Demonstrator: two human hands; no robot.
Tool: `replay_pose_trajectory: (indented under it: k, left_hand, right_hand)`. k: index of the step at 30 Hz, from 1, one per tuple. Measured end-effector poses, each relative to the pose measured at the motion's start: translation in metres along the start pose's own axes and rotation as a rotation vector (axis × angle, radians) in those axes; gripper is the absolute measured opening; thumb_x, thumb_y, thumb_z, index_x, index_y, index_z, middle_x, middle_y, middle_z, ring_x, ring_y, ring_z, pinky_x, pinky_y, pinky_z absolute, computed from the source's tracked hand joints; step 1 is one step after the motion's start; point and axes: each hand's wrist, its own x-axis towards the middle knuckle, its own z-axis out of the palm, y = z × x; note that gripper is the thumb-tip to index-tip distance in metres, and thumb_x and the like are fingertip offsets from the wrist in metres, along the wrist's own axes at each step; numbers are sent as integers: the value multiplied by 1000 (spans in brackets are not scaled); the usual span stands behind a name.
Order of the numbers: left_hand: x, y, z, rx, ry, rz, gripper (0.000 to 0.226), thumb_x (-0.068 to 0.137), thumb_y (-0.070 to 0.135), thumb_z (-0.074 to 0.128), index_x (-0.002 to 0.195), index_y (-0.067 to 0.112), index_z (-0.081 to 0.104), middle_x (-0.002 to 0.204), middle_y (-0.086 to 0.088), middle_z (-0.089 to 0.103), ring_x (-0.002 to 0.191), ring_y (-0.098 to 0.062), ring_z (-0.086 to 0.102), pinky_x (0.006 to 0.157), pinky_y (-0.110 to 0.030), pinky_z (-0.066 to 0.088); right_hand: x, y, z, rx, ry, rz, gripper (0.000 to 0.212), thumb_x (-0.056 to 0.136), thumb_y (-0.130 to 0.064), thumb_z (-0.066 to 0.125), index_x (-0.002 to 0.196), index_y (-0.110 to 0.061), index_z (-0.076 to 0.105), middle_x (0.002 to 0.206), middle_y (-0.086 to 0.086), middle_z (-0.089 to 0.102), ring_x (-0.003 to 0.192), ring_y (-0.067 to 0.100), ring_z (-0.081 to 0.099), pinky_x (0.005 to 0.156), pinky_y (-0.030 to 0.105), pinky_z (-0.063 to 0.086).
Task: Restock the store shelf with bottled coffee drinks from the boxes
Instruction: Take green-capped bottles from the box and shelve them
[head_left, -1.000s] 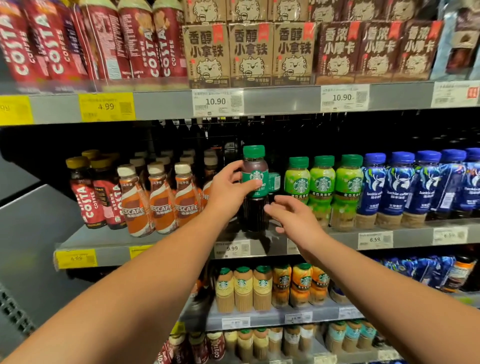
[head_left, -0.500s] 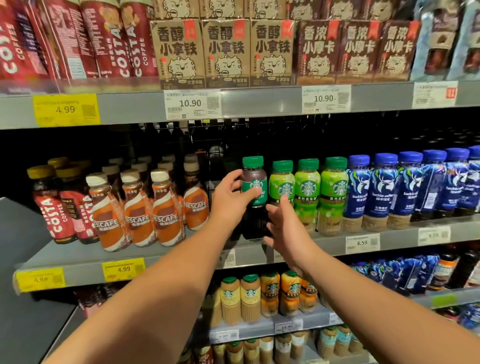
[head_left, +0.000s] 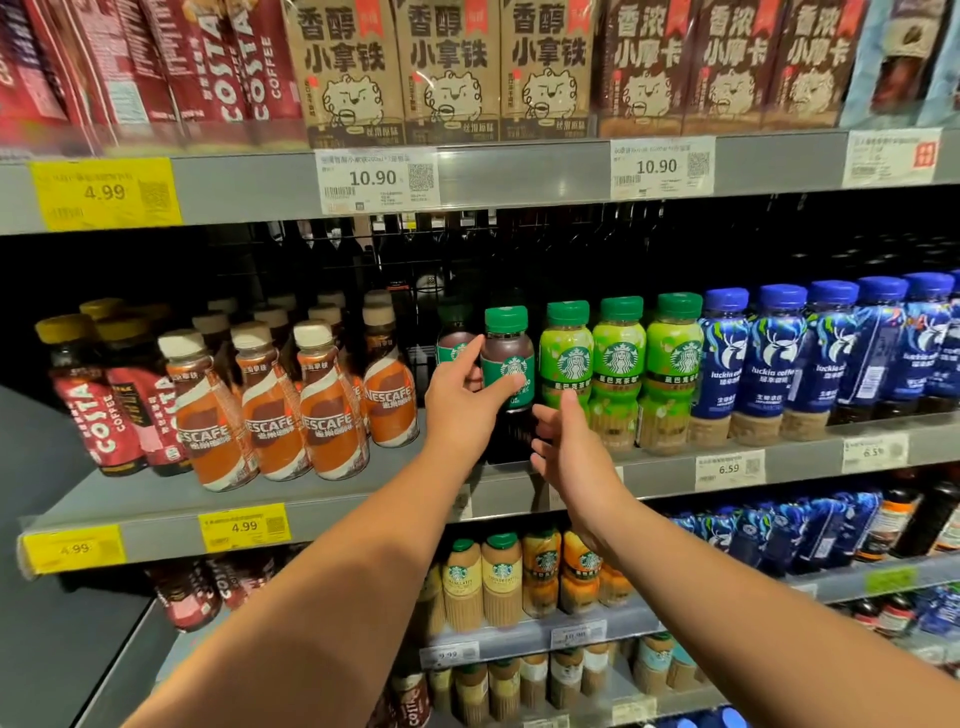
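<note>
While upright on the grey shelf (head_left: 156, 499), dark bottle (head_left: 508, 358) within left grip (head_left: 460, 410); right grip (head_left: 569, 452) slack, empty.

Narrow gap between Nescafe bottles (head_left: 332, 415) and dark Starbucks bottle (head_left: 508, 358); 3 green bottles (head_left: 618, 358) crowd right side.

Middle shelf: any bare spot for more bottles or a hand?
The grey metal shelf is bare along the front strip before the orange-and-white Nescafe bottles. There is also a narrow gap between them and the dark green-capped Starbucks bottle that the left hand grips. Crowded: to its right, light-green Starbucks bottles and blue luckin bottles stand shoulder to shoulder.
</note>
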Motion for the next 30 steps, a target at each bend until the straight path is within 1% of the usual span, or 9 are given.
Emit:
replay_pose_trajectory:
  k: [8, 12, 13, 15, 17, 19, 22, 26, 30]
  left_hand:
    - [-3, -1, 1, -23, -8, -40, 59, 83, 17, 70, 138, 16, 47, 123, -5, 54, 103, -10, 57, 72, -1, 45]
    - [-6, 3, -2, -3, -62, -84, 52, 91, 25, 60, 140, 20, 44, 120, 1, 50, 100, -5, 51, 82, -15, 40]
    - [-8, 3, -4, -5, -76, -92, 51, 92, 26, 59, 140, 21, 43, 117, 3, 50, 97, -3, 51, 80, -15, 39]
    - [-12, 2, -9, 27, -108, -104, 49, 92, 29, 57, 139, 22, 44, 114, 4, 51, 96, -4, 52, 77, -17, 40]
    - [-19, 1, -16, 87, -132, -121, 48, 92, 32, 57, 137, 21, 45, 116, 0, 54, 96, -9, 53, 76, -21, 40]
    - [-27, 0, -28, 200, -144, -96, 46, 92, 33, 56, 135, 18, 48, 114, -2, 56, 93, -10, 54, 76, -24, 41]
    - [-44, 2, -55, 610, -244, 15, 46, 93, 38, 53, 133, 17, 49, 120, -5, 57, 108, -21, 55, 88, -30, 43]
    - [-76, 13, -89, 1027, -467, 67, 49, 94, 47, 46, 132, 16, 50, 129, -11, 54, 118, -27, 50, 95, -38, 44]
    - [-121, 22, -105, 1213, -513, 29, 47, 93, 50, 44, 128, 18, 51, 128, -10, 56, 115, -31, 51, 91, -42, 46]
  right_hand:
    - [1, -5, 1, -2, 17, 55, 63, 99, -53, 20, 140, -11, 43, 143, 14, 42, 131, 27, 41, 104, 35, 34]
    - [-4, -11, 1, -74, 67, 34, 58, 99, -52, 22, 128, -11, 51, 127, 16, 53, 115, 28, 52, 102, 41, 40]
    - [-6, -12, 1, -101, 73, 36, 56, 99, -52, 23, 124, -12, 52, 129, 18, 53, 119, 31, 51, 105, 45, 38]
    - [-9, -14, 0, -186, 77, 28, 60, 98, -55, 22, 132, -13, 49, 135, 15, 51, 126, 30, 47, 109, 48, 35]
    - [-14, -15, -1, -334, 104, -36, 62, 98, -55, 22, 132, -12, 50, 125, 9, 54, 117, 22, 49, 105, 39, 35]
    - [-21, -17, -4, -623, 143, -159, 57, 99, -51, 22, 119, -10, 56, 110, 4, 54, 99, 17, 46, 88, 31, 33]
    - [-37, -21, -9, -1028, 117, -261, 49, 99, -47, 25, 93, -9, 55, 105, 14, 61, 88, 26, 49, 74, 33, 33]
    - [-64, -24, -8, -1462, -4, -334, 61, 97, -55, 21, 109, -6, 56, 114, 20, 59, 104, 34, 55, 78, 37, 39]
    - [-99, -13, -2, -1616, -128, -418, 64, 97, -56, 21, 115, -6, 56, 119, 19, 58, 108, 34, 54, 82, 39, 42]
